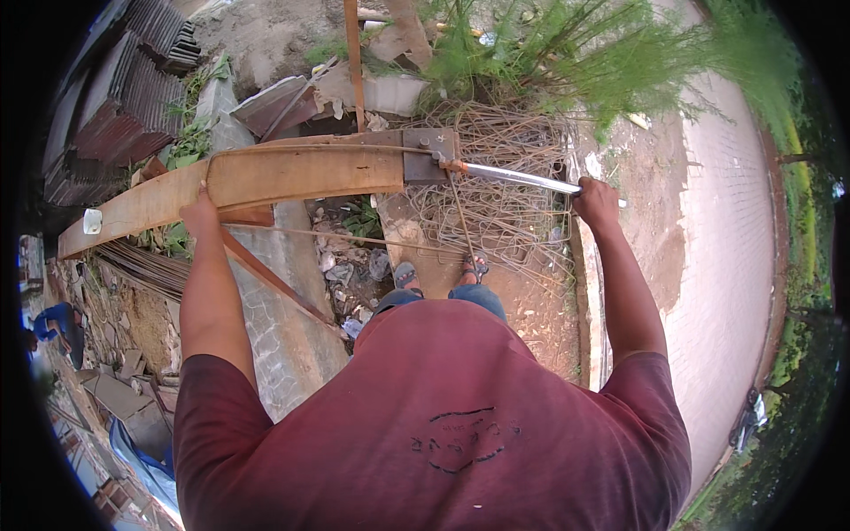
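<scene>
Thin rod [336,149] lies along the top of a long wooden plank [301,173], running from the left to a dark metal plate [414,168] at the plank's right end. A small peg [425,142] stands on the plate. The silver lever [531,180] meets the rod there with its orange-brown end and reaches out to the right.

Left grip [202,211]: fingers curled at the plank's near edge, closed on the rod's turned-down left end. Right grip [598,202]: wrapped around the lever near its outer end, arm well extended.

Risks, as judged: the lever's head could slip off the rod if the pull goes crooked, throwing the right grip outward. The rod could ride up or twist if the left grip loosens. A second bar [354,237] crosses in front of the shins; a swinging rod end might catch the feet, as the sandals [475,267] leave skin exposed.

Around: a tangled heap of bent rods [513,217] lies under the lever, crowding the ground ahead of the feet. A feathery green shrub [567,53] hangs beyond. A slanting brown post [279,281] and littered rubble [341,265] hamper footing at left. Further left, stacked ridged sheets [124,115]; far right, pale paving [726,248].
</scene>
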A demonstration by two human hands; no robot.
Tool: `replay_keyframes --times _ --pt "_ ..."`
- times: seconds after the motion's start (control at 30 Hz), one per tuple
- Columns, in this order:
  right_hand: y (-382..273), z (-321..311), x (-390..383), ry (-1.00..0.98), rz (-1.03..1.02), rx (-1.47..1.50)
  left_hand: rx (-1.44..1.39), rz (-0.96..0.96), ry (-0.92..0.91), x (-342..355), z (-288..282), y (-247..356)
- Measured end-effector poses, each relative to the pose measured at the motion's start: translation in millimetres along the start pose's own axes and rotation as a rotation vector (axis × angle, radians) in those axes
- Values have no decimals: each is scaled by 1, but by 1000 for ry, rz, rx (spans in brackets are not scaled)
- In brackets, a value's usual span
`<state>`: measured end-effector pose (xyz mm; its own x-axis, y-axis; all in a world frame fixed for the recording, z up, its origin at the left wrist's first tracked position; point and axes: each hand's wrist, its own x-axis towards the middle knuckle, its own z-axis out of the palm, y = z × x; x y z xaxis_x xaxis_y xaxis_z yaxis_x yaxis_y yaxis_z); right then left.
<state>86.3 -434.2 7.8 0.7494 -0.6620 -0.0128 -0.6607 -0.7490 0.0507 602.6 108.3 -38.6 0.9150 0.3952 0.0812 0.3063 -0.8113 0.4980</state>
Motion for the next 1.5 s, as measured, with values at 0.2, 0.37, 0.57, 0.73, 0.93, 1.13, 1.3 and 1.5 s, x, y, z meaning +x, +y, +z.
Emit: replay_keyframes --times 0.2,0.37,0.57,0.73,0.93,1.13,1.3,1.5 --pt "-12 -1 -11 51 43 9 -11 -25 -18 8 4 -2" --pt "-22 3 -50 45 182 -7 -40 -24 -91 -8 -8 11" --pt "-87 -6 -132 -92 410 59 -89 -26 -53 -13 -7 4" --pt "-87 -17 -127 -54 389 134 -60 -10 -71 -8 -1 2" --pt "-42 28 -93 54 285 121 -71 -12 -77 -4 -4 9" --pt "-86 20 -100 -15 317 704 -89 3 -92 1 -6 3" --pt "-156 25 -105 -173 269 1192 -196 77 -272 17 -8 -14" --pt "-174 33 -89 -282 134 1266 -297 22 -515 21 -19 -10"
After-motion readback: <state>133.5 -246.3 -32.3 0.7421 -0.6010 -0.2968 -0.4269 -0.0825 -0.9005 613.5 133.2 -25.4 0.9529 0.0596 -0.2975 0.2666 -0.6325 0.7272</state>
